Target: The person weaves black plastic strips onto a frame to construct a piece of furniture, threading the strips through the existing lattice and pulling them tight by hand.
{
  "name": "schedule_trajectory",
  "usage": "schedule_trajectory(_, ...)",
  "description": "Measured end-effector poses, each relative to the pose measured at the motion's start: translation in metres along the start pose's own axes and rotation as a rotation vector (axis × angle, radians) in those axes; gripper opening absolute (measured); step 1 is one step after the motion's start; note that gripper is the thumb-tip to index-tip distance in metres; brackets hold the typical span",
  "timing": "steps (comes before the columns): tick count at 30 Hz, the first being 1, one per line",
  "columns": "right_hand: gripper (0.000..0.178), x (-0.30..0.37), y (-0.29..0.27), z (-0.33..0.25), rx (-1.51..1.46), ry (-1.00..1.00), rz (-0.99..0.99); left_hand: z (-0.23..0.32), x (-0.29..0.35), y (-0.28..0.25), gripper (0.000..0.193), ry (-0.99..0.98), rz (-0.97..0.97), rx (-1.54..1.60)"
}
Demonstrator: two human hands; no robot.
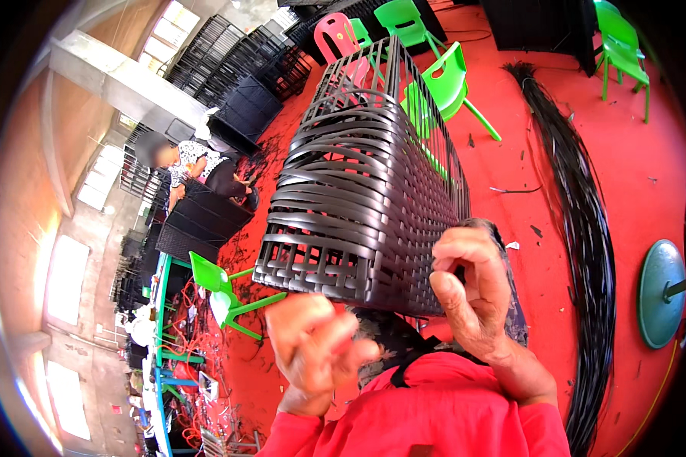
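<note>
In front of me stands a half-woven black wicker frame (335, 183), its flat plastic strips tightly plaited on the right side and loosely bowed across the left face. Bare upright bars show at its far end. My left hand (310, 346) is just off the near lower edge, fingers curled inward and slightly blurred; whatever they may pinch is hidden. My right hand (476, 286) is by the near right corner of the weave. Its fingers are bent, with a gap between thumb and forefinger, and nothing shows in it.
A long bundle of black strips (579, 228) lies on the red floor to the right, near a round green disc (661, 293). Green chairs (442, 84) and a pink chair (335, 38) stand beyond the frame. At the left, a person (198, 167) sits by a dark woven piece (202, 225).
</note>
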State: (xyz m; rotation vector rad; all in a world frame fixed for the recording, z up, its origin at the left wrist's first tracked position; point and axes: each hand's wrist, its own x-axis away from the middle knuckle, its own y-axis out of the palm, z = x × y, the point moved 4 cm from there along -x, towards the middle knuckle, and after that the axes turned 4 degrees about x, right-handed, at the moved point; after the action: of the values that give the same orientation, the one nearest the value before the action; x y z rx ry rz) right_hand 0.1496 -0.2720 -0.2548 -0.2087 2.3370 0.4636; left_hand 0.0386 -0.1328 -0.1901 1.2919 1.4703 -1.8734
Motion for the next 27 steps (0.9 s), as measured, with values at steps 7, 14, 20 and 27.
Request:
schedule_trajectory(7,0.04,0.041,0.011,0.038,0.074,0.109,-0.213,-0.022,-0.022,0.028,0.052,-0.007,-0.287,-0.081)
schedule_trajectory(14,0.044,0.043,0.019,0.049,-0.02,0.134,-0.231,-0.026,-0.017,0.03,0.036,-0.054,-0.206,0.038)
schedule_trajectory(20,0.047,0.045,0.014,0.053,-0.178,0.206,-0.164,-0.025,-0.009,0.026,0.035,-0.086,-0.124,-0.042)
schedule_trajectory(27,0.047,0.046,0.012,0.051,-0.029,0.144,-0.381,-0.024,-0.023,0.024,0.055,-0.063,-0.205,-0.256)
